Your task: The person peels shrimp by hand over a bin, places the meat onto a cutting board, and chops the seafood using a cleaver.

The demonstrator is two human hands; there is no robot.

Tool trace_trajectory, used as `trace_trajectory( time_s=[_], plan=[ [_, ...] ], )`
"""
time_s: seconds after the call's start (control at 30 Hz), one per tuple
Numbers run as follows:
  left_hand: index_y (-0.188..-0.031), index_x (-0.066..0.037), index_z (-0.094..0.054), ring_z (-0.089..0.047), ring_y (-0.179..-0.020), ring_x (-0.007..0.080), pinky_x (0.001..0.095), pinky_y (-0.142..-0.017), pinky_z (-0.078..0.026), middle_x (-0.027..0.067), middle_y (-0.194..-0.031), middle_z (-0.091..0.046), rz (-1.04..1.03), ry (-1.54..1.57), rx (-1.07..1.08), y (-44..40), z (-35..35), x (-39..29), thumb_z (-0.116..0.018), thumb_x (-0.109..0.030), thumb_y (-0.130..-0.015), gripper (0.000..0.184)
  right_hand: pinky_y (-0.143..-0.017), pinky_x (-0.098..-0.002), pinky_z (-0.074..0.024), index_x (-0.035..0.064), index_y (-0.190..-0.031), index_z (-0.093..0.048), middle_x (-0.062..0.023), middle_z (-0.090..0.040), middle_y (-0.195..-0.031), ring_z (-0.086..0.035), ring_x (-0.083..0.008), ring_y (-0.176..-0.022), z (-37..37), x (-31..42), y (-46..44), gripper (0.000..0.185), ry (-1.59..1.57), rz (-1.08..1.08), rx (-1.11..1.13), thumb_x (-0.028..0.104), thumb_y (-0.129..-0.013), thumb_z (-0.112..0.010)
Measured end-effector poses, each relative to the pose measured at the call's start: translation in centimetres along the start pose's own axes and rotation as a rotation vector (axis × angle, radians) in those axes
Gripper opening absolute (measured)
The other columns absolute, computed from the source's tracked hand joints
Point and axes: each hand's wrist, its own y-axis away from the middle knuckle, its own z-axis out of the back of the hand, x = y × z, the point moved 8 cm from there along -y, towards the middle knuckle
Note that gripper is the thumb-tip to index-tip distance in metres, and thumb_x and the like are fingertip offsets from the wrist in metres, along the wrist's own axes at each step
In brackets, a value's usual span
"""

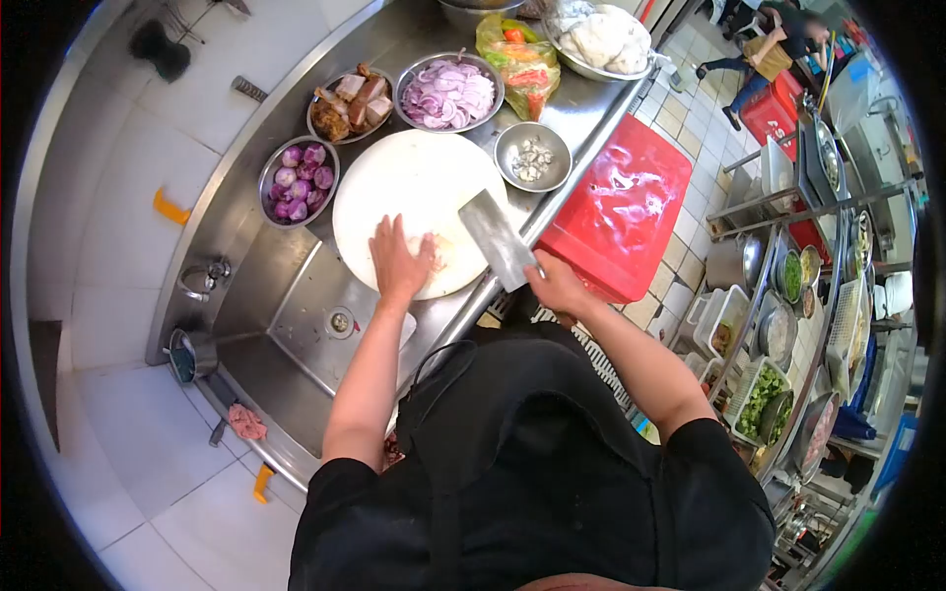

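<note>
Now, the left hand (398, 266) lies spread open on the board (414, 177), beside pale bits (440, 254); the right hand (557, 288) is wrapped around the cleaver (497, 239), its blade overlapping the board's right edge.

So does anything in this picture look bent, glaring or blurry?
Head view: the long stainless-steel sink counter bows and black fills the corners; same view: white glare streaks the red rectangular plastic top, the grey rectangular metal cleaver in the right hand has a clear outline, and the background person's head, top right, is blurred.
</note>
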Motion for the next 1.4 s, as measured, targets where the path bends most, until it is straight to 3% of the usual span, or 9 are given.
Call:
trace_trajectory(
  time_s=[0.1, 0.37, 0.63, 0.87, 0.93, 1.1, 1.17, 1.27, 1.4],
  plan=[
    [-0.159, 0.006, -0.03, -0.024, -0.156, 0.0459, 0.054, -0.13, -0.013, 0.0338, -0.165, -0.029, -0.032, 0.027, 0.071, 1.3, -1.5, -3.1, -0.064, -0.059, -0.096, 0.096, -0.088, -0.0546, -0.0514, 0.0014, -0.119, -0.06, -0.032, -0.068, -0.107, -0.066, -0.0495, -0.105, -3.3, 0.7, -1.3, 0.033, -0.031, -0.026, 0.119, 0.031, -0.104, -0.058],
    [-0.141, 0.005, -0.048, -0.036, -0.15, 0.0458, 0.0506, -0.123, -0.03, 0.0318, -0.162, -0.035, 0.184, 0.363, -0.306, 0.8, -2.4, -2.4, -0.056, -0.023, -0.106, 0.046, -0.085, -0.0547, -0.0505, -0.0011, -0.11, -0.055, -0.0324, -0.067, -0.102, -0.066, -0.0509, -0.1, -9.3, 4.9, -3.2, 0.03, -0.125, 0.174, 0.26, 0.028, -0.104, -0.058],
    [-0.117, -0.001, -0.064, -0.058, -0.133, 0.0354, 0.041, -0.104, -0.05, 0.0216, -0.152, -0.054, -0.108, 0.544, -0.392, -7.6, -2.3, -14.7, -0.057, -0.014, -0.105, 0.019, -0.085, -0.0534, -0.0512, 0.0001, -0.115, -0.058, -0.0307, -0.069, -0.1, -0.067, -0.0496, -0.098, 3.8, 4.5, -3.0, 0.029, -0.182, 0.094, -0.071, 0.027, -0.104, -0.059],
    [-0.114, -0.003, -0.069, -0.063, -0.127, 0.0356, 0.0432, -0.108, -0.048, 0.0195, -0.131, -0.069, -0.123, 0.617, 0.172, -17.4, -11.3, -22.4, -0.063, -0.017, -0.101, 0.02, -0.077, -0.0438, -0.0535, -0.0005, -0.111, -0.061, -0.0209, -0.069, -0.09, -0.069, -0.0316, -0.083, 15.8, -3.7, -0.6, 0.02, -0.439, -0.068, -0.448, 0.018, -0.105, -0.058],
    [-0.114, -0.003, -0.07, -0.063, -0.127, 0.035, 0.0427, -0.109, -0.047, 0.0188, -0.131, -0.069, -0.2, 0.594, 0.047, -18.1, -10.5, -20.7, -0.064, -0.015, -0.1, 0.019, -0.057, -0.0363, -0.0485, 0.0018, -0.107, -0.058, -0.0087, -0.062, -0.074, -0.061, -0.0183, -0.061, 17.9, -4.3, 2.0, 0.016, -0.673, -0.226, -0.412, 0.018, -0.106, -0.057],
    [-0.115, 0.003, -0.07, -0.062, -0.127, 0.0373, 0.0436, -0.113, -0.045, 0.0218, -0.129, -0.068, -0.058, 0.349, -0.364, -12.6, -1.4, -7.9, -0.067, -0.006, -0.095, 0.022, -0.045, -0.0304, -0.04, 0.003, -0.107, -0.054, -0.0006, -0.054, -0.068, -0.049, -0.0094, -0.049, 17.0, -10.3, 6.3, 0.015, -0.652, -0.136, -0.467, 0.018, -0.108, -0.056],
    [-0.122, 0.003, -0.07, -0.057, -0.133, 0.0417, 0.049, -0.116, -0.042, 0.0249, -0.136, -0.065, 0.057, 0.104, -0.299, -8.7, -0.3, -1.9, -0.066, -0.012, -0.097, 0.03, -0.044, -0.0306, -0.0405, 0.0029, -0.108, -0.053, -0.001, -0.054, -0.068, -0.049, -0.0099, -0.048, 16.0, -10.3, 6.9, 0.015, -0.618, -0.109, -0.468, 0.018, -0.109, -0.055],
    [-0.123, 0.001, -0.072, -0.056, -0.135, 0.0415, 0.048, -0.118, -0.041, 0.0259, -0.138, -0.064, -0.191, -0.102, -0.176, -1.9, -0.6, -0.7, -0.065, -0.011, -0.097, 0.029, -0.044, -0.0305, -0.0421, 0.0032, -0.105, -0.054, -0.001, -0.055, -0.067, -0.048, -0.0095, -0.047, 14.8, -9.3, 7.7, 0.016, -0.791, -0.235, -0.446, 0.018, -0.109, -0.055],
    [-0.12, -0.001, -0.074, -0.058, -0.132, 0.0403, 0.0471, -0.115, -0.044, 0.0231, -0.136, -0.066, -0.082, 0.043, -0.05, 1.3, -0.5, 0.9, -0.063, -0.006, -0.096, 0.026, -0.045, -0.0294, -0.0426, 0.0042, -0.102, -0.055, -0.001, -0.055, -0.067, -0.05, -0.009, -0.047, 14.0, -8.3, 6.7, 0.016, -0.757, -0.234, -0.439, 0.019, -0.109, -0.056]
  ],
)
